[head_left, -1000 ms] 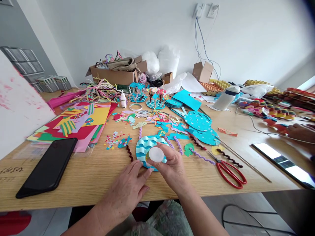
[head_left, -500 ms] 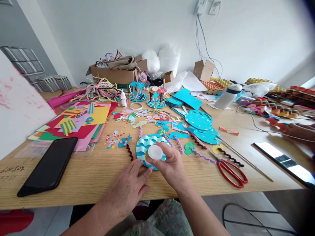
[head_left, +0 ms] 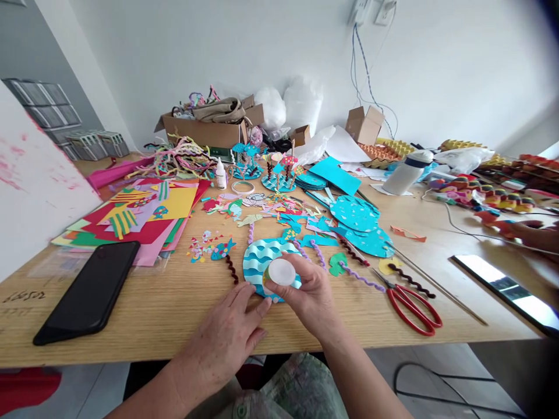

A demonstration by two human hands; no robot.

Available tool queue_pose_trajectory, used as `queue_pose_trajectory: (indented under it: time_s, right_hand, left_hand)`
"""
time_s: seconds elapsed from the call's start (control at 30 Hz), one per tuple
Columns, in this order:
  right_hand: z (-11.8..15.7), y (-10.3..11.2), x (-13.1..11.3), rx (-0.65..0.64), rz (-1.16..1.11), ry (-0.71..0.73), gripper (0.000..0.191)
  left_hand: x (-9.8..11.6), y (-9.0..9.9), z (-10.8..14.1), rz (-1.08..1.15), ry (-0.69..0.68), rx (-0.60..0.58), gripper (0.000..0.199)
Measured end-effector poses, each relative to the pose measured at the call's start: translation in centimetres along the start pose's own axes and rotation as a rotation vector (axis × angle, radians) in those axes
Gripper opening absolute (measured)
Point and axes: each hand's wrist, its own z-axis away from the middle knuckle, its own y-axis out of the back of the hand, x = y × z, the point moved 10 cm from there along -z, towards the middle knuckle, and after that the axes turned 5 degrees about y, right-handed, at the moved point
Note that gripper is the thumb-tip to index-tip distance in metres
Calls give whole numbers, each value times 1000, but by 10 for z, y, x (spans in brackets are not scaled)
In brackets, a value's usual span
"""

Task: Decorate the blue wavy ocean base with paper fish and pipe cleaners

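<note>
A round blue card disc (head_left: 255,265) with pale wavy paper strips lies on the table in front of me. My right hand (head_left: 305,291) grips a small white glue bottle (head_left: 282,272) over the disc's right half, round base upward; its tip is hidden beneath. At the disc's lower left edge rest the fingertips of my left hand (head_left: 236,317), fingers apart. Left of the disc are a blue spotted paper fish (head_left: 222,249) and a dark brown pipe cleaner (head_left: 232,270). Purple pipe cleaners (head_left: 318,255) lie on its right side.
Red-handled scissors (head_left: 413,308) and a thin stick (head_left: 441,285) lie to the right. A black phone (head_left: 89,291) is at left, near coloured paper sheets (head_left: 174,203). Finished fish models (head_left: 279,174) stand farther back. Another person's hand (head_left: 537,233) shows at the right edge.
My right hand has shifted slightly right over the disc with the glue bottle. My left hand keeps its place at the disc's edge. The whole view has moved a little.
</note>
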Motion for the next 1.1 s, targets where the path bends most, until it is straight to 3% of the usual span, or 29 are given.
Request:
queue_pose_trajectory:
  time_s: [0.53,1.1]
  right_hand:
    - [-2,-1,1,-13,-59,-8,12]
    - [-5,-6,0,-31,20,3,20]
  left_hand:
    - [0,0,1,1,10,-8,45]
    - [0,-1,0,0,13,-16,44]
